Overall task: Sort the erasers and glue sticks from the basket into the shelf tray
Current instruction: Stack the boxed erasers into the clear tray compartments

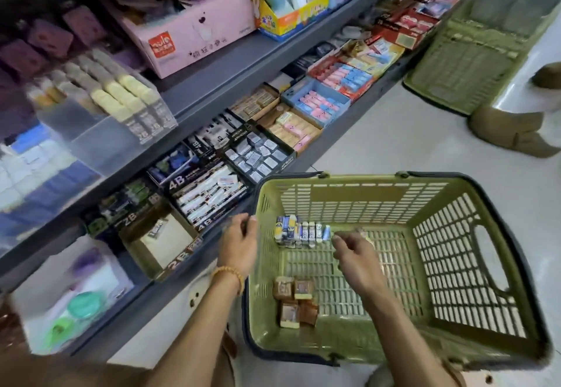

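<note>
Kneeling beside the shelf (212, 83), the person keeps the green basket (455, 341) on the floor. Its walls stand high, so anything lifted should rise straight up before swinging left to the half-empty 2B tray (158, 247). Brown erasers (296, 300) lie near the close wall, a packet row (299, 232) (erasers, probably) farther in. Left hand (238, 245) loosely curled at the rim, holding nothing; right hand (353, 254) hovers relaxed, empty, beside that row.
</note>
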A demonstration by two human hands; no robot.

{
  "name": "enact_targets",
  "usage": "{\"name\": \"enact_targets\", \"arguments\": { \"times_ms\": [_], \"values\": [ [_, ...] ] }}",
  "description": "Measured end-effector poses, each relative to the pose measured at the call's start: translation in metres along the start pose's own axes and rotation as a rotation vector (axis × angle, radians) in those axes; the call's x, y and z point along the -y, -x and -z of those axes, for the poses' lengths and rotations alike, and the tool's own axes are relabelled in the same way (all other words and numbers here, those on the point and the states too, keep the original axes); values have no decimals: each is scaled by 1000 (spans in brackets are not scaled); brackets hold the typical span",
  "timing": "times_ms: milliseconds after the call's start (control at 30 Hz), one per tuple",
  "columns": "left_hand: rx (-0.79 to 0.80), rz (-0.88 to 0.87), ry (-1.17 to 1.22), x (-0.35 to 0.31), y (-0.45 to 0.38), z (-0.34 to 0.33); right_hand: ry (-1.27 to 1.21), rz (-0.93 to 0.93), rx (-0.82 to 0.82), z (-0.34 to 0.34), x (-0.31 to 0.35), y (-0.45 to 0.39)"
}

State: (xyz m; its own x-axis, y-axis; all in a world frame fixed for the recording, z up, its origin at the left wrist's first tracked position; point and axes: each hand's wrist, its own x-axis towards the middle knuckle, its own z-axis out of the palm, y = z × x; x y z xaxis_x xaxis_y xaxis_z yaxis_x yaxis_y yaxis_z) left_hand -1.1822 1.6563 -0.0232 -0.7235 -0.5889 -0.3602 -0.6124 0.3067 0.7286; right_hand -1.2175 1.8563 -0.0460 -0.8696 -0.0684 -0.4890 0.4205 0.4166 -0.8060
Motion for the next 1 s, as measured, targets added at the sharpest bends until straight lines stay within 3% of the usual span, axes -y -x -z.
{"name": "enact_targets", "arguments": {
  "times_ms": [100,333,533,733,1000],
  "values": [
    [83,-9,-51,3,-11,-10,37,-35,32,-15,-11,-25],
    [47,51,-93,-5,-11,-14,21,-164,137,-77,-21,-88],
    [16,37,-115,8,-20,-16,114,-223,8,-132,-51,-121],
    [28,22,-123,8,-20,-16,0,-267,-57,-136,-46,-120],
    [48,53,-153,7,-19,-18,2,-256,-7,-136,-38,-114]
  ]
}}
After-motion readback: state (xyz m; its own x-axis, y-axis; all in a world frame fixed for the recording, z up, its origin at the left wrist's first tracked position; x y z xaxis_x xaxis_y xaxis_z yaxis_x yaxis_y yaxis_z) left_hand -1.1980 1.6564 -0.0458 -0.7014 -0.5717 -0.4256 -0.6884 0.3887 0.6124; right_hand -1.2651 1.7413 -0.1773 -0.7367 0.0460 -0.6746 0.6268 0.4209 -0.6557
